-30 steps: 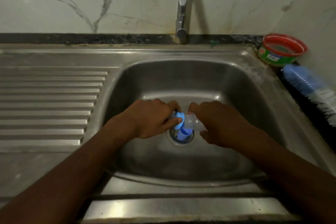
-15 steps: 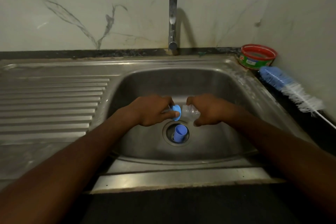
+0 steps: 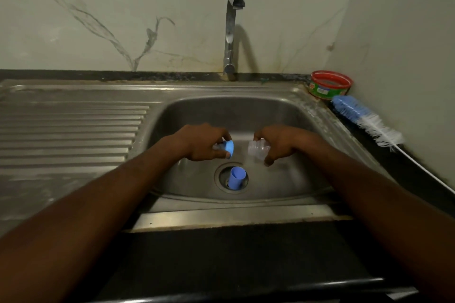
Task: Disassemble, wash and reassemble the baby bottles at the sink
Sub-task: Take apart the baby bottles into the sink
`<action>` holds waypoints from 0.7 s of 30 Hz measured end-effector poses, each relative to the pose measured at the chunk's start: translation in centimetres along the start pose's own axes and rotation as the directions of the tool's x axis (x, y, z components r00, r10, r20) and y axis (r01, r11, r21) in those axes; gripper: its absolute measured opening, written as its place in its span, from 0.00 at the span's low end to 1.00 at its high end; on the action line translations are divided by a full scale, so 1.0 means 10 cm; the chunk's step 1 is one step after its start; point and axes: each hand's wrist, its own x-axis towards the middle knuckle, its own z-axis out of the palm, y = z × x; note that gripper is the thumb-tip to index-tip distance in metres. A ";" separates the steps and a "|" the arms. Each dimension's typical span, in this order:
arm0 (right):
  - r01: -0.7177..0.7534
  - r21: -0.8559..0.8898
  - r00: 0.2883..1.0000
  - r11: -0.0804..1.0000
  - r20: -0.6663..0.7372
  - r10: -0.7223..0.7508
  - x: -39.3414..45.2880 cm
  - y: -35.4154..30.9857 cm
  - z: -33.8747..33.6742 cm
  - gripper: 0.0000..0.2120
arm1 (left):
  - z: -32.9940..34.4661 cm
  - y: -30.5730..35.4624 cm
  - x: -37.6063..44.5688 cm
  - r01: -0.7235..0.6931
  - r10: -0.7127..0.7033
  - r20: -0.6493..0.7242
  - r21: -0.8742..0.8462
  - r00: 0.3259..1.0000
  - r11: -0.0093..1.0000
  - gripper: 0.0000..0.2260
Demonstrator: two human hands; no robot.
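Note:
Over the steel sink basin point(image 3: 283, 115) my left hand point(image 3: 202, 144) grips a blue screw ring with its clear teat point(image 3: 227, 149). My right hand point(image 3: 278, 142) holds the clear bottle body point(image 3: 257, 149) on its side, its threaded open mouth facing left. A clear gap separates the ring from the bottle mouth. A blue cap point(image 3: 236, 177) stands open side up in the drain point(image 3: 221, 181) below and between my hands. Most of the bottle body is hidden in my right palm.
The tap point(image 3: 231, 32) rises behind the basin with no water running. A ribbed draining board point(image 3: 69, 130) lies to the left. At the back right stand a red-rimmed green tub point(image 3: 330, 85) and a blue and white bottle brush point(image 3: 364, 120) on the dark counter.
The ring with its teat has come off the bottle; my hands have pulled apart sideways. The camera has pulled back and shows more of the wall and counter.

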 end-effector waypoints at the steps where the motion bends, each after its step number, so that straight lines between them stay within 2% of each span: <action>1: -0.001 0.003 1.000 1.000 0.001 0.001 -0.02 0.02 0.00 0.38 | 0.01 0.00 0.01 0.000 0.000 0.002 0.001 1.000 1.000 0.25; 9: 0.058 -0.002 0.996 0.998 0.069 -0.058 0.08 -0.01 0.07 0.41 | 0.07 -0.03 0.04 -0.020 0.021 0.040 -0.014 0.999 1.000 0.24; 21: 0.089 -0.046 0.990 0.995 0.109 -0.084 0.16 -0.02 0.07 0.40 | 0.09 0.00 0.11 -0.056 0.053 0.065 0.045 0.996 0.997 0.24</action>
